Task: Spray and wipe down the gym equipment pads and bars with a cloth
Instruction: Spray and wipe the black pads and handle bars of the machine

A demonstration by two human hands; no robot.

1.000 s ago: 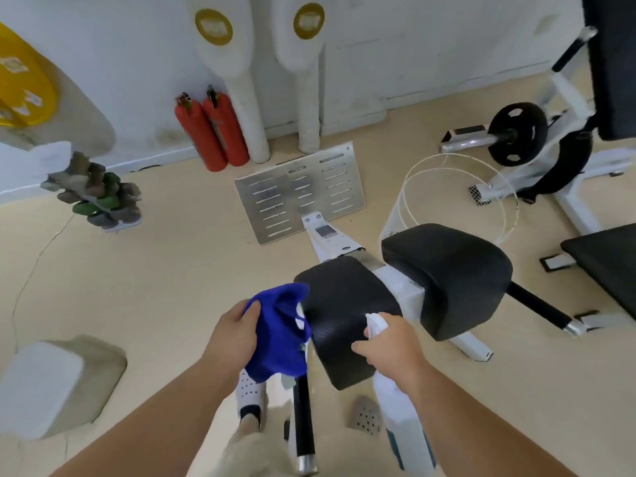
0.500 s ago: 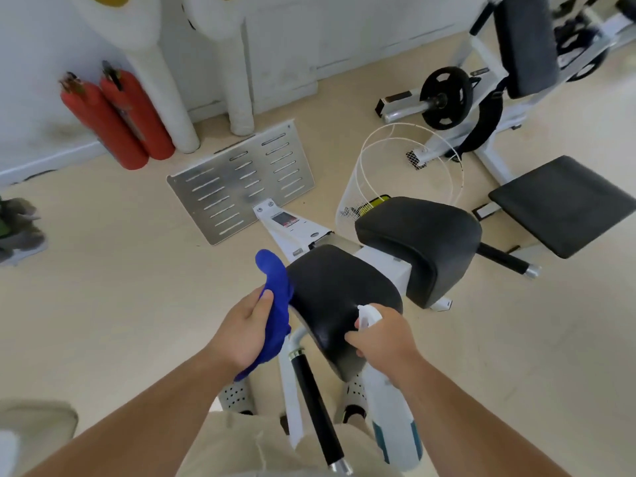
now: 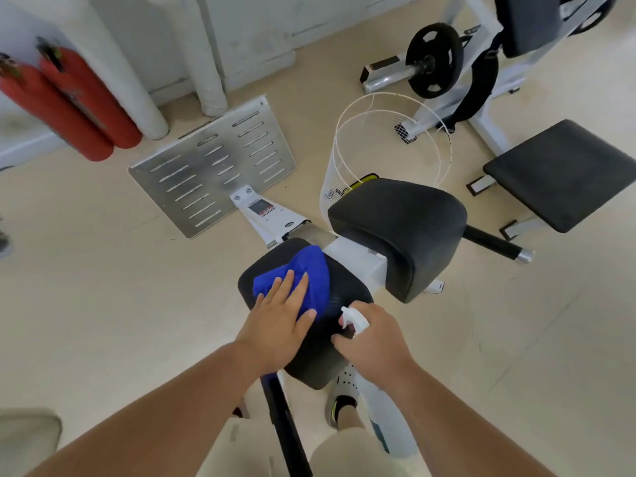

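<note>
Head view: flat left hand (image 3: 275, 325) presses cloth (image 3: 306, 270) onto pad (image 3: 347, 287); right hand (image 3: 375, 339) grips spray bottle (image 3: 392, 425) beside pad; sticker (image 3: 261, 208) illegible.

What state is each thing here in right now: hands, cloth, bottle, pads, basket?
left hand: flat, fingers straight, pressing the cloth down.
cloth: bunched, lying on the near pad.
near pad: partly covered by the cloth.
right hand: curled round the bottle at its neck.
bottle: held, nozzle toward the near pad.
far pad: bare, untouched.
basket: upright on the floor behind the far pad.
</note>
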